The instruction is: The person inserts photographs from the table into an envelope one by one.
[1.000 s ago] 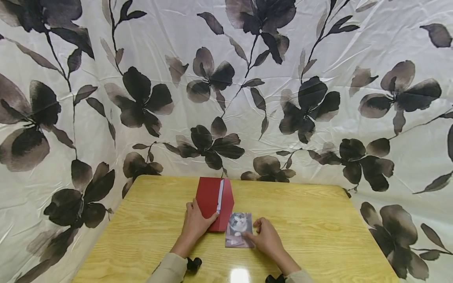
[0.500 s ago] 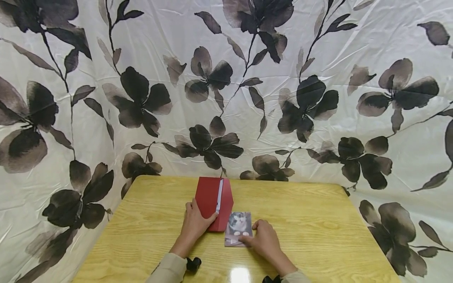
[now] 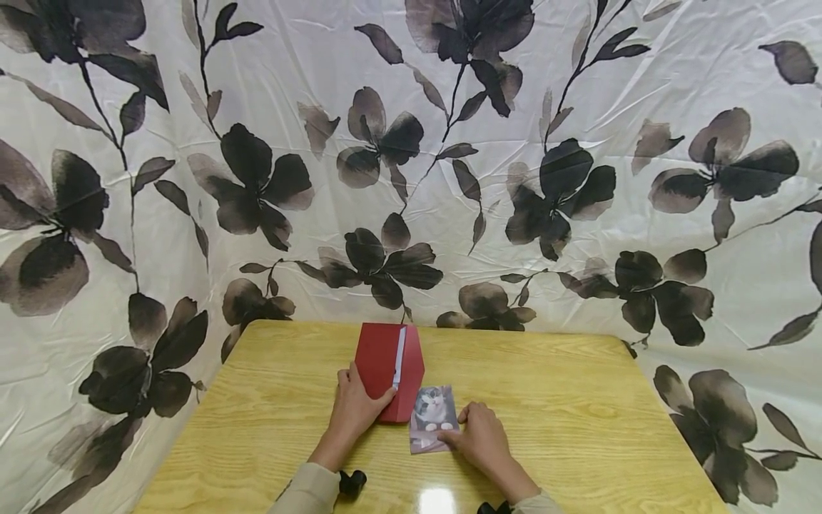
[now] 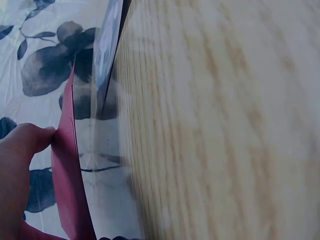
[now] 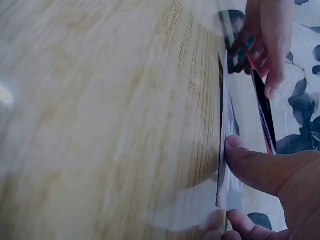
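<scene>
A red envelope (image 3: pixel 379 360) with its pointed flap open to the right is gripped by my left hand (image 3: pixel 353 407), thumb on the front near the lower edge. A strip of white paper (image 3: pixel 399 357) shows inside its opening. My right hand (image 3: pixel 481 439) pinches a photo card of a cat (image 3: pixel 432 410) by its lower right side, just right of the envelope. In the right wrist view the thumb lies on the face of the card (image 5: pixel 224 120), with fingers behind its edge. The left wrist view shows the envelope (image 4: pixel 69 165) edge-on; the fingers behind it are hidden.
The yellow wood-grain table (image 3: pixel 552 385) reaches back to a white curtain (image 3: pixel 462 214) with dark flower prints. A bright light reflection lies on the table near the front. Black wrist gear (image 3: pixel 352 482) sits at the left sleeve.
The cat card has turned slightly, its top edge now leaning left. My right hand has moved a little left since a second ago and keeps its pinch. My left hand and the envelope stay put.
</scene>
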A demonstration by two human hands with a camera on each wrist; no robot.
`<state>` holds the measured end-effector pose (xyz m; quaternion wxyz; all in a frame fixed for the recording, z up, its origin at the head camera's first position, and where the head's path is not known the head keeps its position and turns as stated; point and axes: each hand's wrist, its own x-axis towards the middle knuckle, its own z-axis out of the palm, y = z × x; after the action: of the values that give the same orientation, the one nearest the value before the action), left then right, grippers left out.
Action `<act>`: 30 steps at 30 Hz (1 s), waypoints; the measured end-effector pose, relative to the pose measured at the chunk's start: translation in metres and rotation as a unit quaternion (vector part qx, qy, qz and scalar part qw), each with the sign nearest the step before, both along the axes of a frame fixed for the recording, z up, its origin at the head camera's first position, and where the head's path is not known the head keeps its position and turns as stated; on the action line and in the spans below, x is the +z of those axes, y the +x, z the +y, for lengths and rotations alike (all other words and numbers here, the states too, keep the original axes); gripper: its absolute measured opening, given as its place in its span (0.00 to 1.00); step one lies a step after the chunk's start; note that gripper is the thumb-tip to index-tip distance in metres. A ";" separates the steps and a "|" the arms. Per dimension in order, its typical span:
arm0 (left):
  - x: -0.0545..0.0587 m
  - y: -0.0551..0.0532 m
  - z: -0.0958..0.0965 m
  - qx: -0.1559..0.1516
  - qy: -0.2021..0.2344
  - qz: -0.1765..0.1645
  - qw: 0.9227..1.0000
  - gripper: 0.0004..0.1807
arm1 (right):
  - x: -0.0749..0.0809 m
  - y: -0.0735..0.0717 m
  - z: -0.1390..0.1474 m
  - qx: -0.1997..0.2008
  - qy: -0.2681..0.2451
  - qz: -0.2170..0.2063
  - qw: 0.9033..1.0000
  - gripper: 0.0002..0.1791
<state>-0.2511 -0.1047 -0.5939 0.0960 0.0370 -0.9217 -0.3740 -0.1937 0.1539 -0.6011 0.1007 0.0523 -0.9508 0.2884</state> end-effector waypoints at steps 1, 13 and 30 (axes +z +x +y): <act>0.000 0.000 0.000 0.000 0.000 0.000 1.000 0.59 | 0.000 0.000 0.000 0.001 0.001 0.001 1.000 0.30; -0.001 0.000 0.000 0.000 0.002 0.002 1.000 0.59 | 0.002 0.000 0.003 0.006 -0.064 -0.058 0.996 0.25; -0.003 -0.002 0.000 -0.002 0.002 0.014 1.000 0.60 | 0.002 -0.003 0.019 0.067 -0.161 -0.065 0.983 0.19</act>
<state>-0.2527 -0.1049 -0.5970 0.1077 0.0300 -0.9198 -0.3761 -0.1962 0.1724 -0.5996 0.0260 0.0803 -0.8910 0.4462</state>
